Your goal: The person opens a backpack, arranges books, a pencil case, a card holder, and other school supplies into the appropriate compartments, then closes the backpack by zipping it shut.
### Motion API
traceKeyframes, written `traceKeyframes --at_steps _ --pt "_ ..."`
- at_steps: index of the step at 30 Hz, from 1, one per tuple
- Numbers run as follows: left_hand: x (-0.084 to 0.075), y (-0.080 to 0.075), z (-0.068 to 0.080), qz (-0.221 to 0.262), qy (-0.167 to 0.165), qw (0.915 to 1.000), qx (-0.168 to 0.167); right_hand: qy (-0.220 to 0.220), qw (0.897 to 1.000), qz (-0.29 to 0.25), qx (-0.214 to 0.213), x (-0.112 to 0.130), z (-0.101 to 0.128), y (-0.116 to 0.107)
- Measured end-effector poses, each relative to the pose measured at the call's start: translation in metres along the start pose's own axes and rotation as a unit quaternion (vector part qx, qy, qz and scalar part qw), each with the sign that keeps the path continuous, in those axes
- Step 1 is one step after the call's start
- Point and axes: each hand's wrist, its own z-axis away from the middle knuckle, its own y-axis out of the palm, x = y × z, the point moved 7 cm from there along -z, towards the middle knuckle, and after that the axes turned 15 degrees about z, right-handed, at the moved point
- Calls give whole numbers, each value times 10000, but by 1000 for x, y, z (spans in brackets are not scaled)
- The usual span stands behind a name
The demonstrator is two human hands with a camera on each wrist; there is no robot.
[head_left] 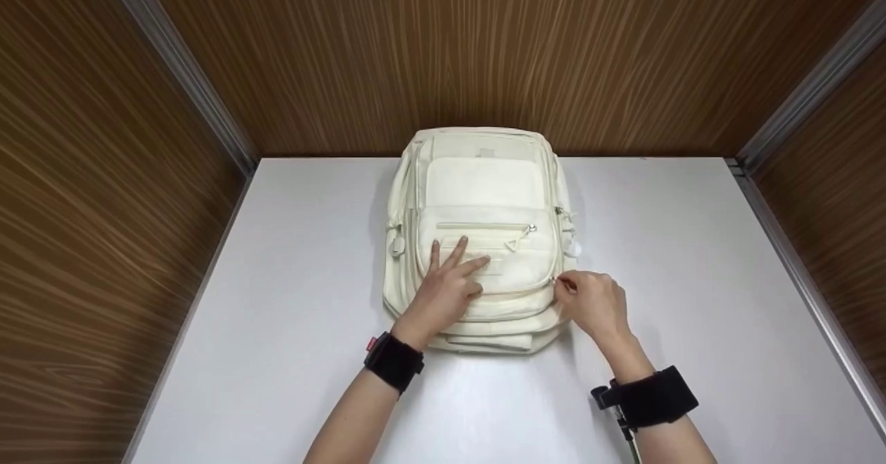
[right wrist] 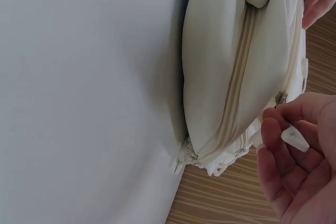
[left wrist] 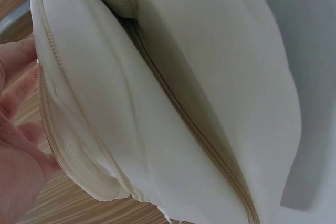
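Observation:
A cream backpack (head_left: 481, 194) lies flat on the white table (head_left: 291, 256), front pockets up. My left hand (head_left: 446, 280) presses on the lower front pocket with straight, spread fingers. My right hand (head_left: 588, 301) is at the bag's right side and pinches a white zipper pull (right wrist: 294, 139) of the front pocket's zipper (head_left: 554, 280). In the left wrist view the backpack (left wrist: 173, 98) fills the frame beside my left palm (left wrist: 18, 145). In the right wrist view my right hand (right wrist: 296, 156) curls round the pull next to the backpack's side (right wrist: 226, 77).
Wood-grain walls (head_left: 443, 48) with metal corner strips (head_left: 180, 69) close in the table on three sides. Another zipper pull (head_left: 516, 242) hangs on the upper front pocket. Round white tags (head_left: 398, 246) dangle at the bag's sides.

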Motion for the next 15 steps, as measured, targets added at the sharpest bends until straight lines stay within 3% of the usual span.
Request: traceKeyframes --at_steps 8,15 --pt "0 -2 1 449 -167 9988 112 63 9999 72 -57 -7 -12 1" --pt "0 -2 2 637 -105 9979 103 39 9998 131 -128 -13 -30 2"
